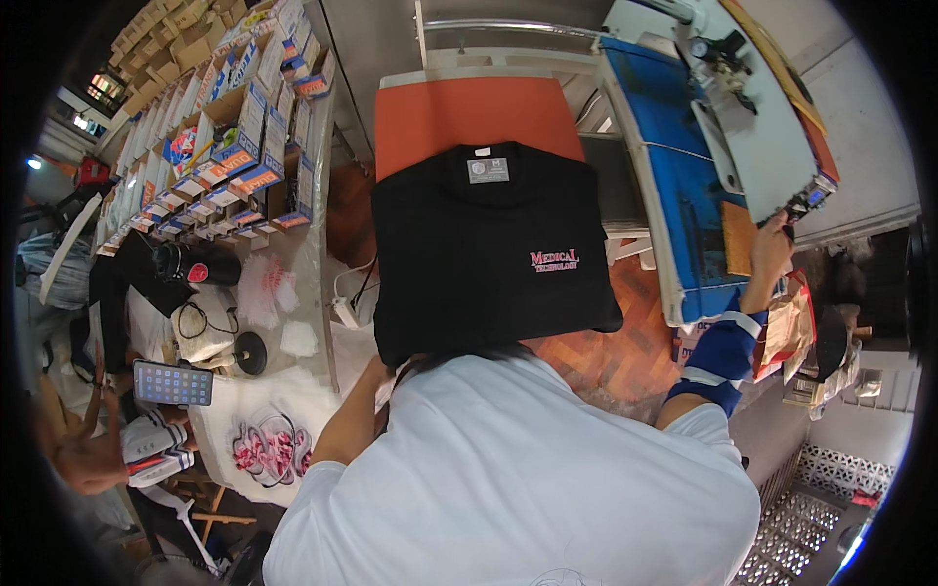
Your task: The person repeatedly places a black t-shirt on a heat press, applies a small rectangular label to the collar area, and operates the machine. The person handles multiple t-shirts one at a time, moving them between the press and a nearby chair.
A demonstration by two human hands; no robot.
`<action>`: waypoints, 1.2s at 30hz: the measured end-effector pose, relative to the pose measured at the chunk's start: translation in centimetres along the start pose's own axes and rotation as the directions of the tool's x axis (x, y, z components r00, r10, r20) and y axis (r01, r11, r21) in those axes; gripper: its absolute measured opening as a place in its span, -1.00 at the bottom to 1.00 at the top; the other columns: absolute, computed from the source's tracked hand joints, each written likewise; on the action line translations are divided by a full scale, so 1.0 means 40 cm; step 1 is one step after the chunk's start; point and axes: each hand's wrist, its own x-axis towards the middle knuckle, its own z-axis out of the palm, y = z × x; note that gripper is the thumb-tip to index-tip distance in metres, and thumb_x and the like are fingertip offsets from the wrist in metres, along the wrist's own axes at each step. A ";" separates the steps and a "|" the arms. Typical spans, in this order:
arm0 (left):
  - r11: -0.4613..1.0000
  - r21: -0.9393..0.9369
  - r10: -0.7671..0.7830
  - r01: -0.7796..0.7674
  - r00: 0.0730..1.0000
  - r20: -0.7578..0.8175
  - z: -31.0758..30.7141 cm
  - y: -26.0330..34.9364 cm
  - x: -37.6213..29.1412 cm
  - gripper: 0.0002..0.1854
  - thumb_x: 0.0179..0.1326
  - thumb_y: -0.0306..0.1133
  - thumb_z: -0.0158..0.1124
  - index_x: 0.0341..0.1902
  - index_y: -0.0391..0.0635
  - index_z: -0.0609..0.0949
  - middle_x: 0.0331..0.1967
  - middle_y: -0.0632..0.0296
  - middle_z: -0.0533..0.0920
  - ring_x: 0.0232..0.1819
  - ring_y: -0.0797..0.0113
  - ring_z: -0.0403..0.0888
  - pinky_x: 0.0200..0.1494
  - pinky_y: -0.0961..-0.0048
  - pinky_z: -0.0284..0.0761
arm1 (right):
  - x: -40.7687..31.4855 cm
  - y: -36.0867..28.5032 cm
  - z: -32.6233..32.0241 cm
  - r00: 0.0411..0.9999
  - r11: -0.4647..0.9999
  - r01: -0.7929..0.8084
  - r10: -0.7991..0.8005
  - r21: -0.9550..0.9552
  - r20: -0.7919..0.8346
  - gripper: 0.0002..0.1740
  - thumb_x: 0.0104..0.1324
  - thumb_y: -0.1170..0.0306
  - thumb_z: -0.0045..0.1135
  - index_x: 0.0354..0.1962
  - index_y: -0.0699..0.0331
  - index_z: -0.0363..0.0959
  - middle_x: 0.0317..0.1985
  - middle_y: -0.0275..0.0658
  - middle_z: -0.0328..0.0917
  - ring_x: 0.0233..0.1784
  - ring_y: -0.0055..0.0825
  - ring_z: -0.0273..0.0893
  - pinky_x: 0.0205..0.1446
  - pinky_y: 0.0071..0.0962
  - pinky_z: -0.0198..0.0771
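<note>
A black T-shirt (pixel 469 256) lies spread on an orange-red platen pad (pixel 469 110), its collar away from me. It bears a small pink-and-white print on the chest and a grey neck label. My left hand (pixel 377 372) is at the shirt's lower left corner; its fingers are mostly hidden, so its grip cannot be told. Off to the right, my right hand (pixel 773 245) is closed around a dark handle (pixel 788 228) of the heat press, beside the digital controller (pixel 815 196).
Stacked cardboard boxes (pixel 234 146) fill the left table. Nearer are a black tumbler (pixel 198 265), a phone (pixel 173 382) on a stand and a printed white cloth (pixel 271 447). Another person (pixel 88 458) is at far left. A blue-covered table (pixel 645 146) stands right, with an orange pad (pixel 736 238).
</note>
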 end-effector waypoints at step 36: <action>0.896 -0.246 -0.413 0.370 0.898 -0.150 0.154 0.057 -0.341 -0.68 0.31 -0.19 0.22 -0.11 -0.13 0.79 -0.20 -0.08 0.79 -0.15 -0.07 0.77 0.00 0.13 0.63 | -0.638 -0.724 -0.264 0.712 0.507 0.695 -0.581 0.510 -0.394 0.38 -0.23 -0.13 0.71 0.52 0.08 0.18 0.54 0.41 -0.16 0.55 0.59 -0.11 0.50 0.41 0.07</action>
